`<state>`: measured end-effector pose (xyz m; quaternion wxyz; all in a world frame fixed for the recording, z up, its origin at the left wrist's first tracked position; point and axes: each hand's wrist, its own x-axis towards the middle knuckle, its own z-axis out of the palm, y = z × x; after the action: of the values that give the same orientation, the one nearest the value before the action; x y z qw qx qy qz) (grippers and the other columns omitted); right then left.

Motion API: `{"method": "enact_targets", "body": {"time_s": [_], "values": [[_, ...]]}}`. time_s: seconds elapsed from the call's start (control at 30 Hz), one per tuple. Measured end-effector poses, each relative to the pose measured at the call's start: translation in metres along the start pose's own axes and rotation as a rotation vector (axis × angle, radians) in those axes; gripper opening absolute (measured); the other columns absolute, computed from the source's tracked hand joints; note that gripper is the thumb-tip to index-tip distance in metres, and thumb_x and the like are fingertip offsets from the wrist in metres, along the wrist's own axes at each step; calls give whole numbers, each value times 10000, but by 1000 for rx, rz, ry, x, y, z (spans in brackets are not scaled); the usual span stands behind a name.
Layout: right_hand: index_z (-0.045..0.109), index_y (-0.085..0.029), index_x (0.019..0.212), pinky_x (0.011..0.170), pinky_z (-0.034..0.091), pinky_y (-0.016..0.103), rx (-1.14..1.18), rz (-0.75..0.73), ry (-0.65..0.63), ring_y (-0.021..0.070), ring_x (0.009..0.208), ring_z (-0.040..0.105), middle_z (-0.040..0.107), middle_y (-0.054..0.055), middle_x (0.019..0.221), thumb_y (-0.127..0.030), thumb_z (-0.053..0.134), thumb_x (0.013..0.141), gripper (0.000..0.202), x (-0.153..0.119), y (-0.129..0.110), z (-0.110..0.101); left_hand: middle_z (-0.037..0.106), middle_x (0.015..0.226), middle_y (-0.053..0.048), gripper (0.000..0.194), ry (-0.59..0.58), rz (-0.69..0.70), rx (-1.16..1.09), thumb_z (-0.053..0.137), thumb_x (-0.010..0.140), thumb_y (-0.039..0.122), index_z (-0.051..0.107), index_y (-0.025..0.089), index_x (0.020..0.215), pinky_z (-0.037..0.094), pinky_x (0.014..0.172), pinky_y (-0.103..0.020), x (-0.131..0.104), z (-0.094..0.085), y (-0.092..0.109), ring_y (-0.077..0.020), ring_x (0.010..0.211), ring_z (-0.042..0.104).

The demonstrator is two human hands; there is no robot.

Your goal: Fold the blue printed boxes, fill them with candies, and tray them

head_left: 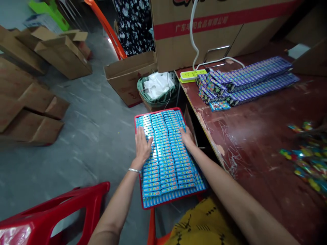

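Note:
A red tray (pixel 141 194) full of small blue candy packs (pixel 163 149), stacked in tight rows, is in front of me beside the table. My left hand (pixel 143 144) lies on the left row of packs, its fingers stretched forward and the thumb apart. My right hand (pixel 187 137) rests along the right edge of the packs, fingers extended and thumb on the top. Neither hand is wrapped round anything. The underside of the tray is hidden by the packs.
The worn brown table (pixel 245 136) on the right holds purple boxes (pixel 255 80), a power strip (pixel 192 75) and loose colourful sweets (pixel 311 163). A red stool (pixel 87 204) stands lower left. Cardboard boxes (pixel 61 54) stand on the floor, and a lined bin (pixel 158 88) stands behind the tray.

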<state>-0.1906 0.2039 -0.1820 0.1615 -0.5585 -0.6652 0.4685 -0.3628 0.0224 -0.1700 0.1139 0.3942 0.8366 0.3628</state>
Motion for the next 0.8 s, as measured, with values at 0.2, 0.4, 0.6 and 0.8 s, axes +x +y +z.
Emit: {"method": "enact_targets", "body": {"time_s": [0.2,0.4,0.6,0.8], "values": [[448,-194,1428,1082,386,397,-19,-6,-57,252,1282,519,549,96,1406,-422,477,909,567,36,-18,7,-13,1608,-226,909,126,-210,128,409,897,605,64,49,1527,108,1204,-520,27,19,11,-322,1502,-4],[418,-148,1439,1111,343,423,-79,-38,-90,291,1327,469,487,146,1455,-301,624,809,681,28,-18,22,75,1604,-234,910,34,-189,89,408,900,601,65,34,1523,108,1223,-456,29,27,-2,-295,1504,54],[394,-160,1455,1115,346,426,-99,-75,-87,286,1339,457,501,131,1447,-276,598,818,679,22,-18,25,41,1606,-230,888,71,-157,252,418,901,574,99,26,1523,77,1203,-545,26,26,13,-339,1499,11],[442,-134,1430,1140,308,415,-69,-85,-70,254,1394,387,452,137,1484,-403,383,950,553,26,-17,26,107,1623,-76,718,-151,214,423,328,945,508,141,163,1546,-7,1218,-516,13,65,64,-253,1510,-2]]}}
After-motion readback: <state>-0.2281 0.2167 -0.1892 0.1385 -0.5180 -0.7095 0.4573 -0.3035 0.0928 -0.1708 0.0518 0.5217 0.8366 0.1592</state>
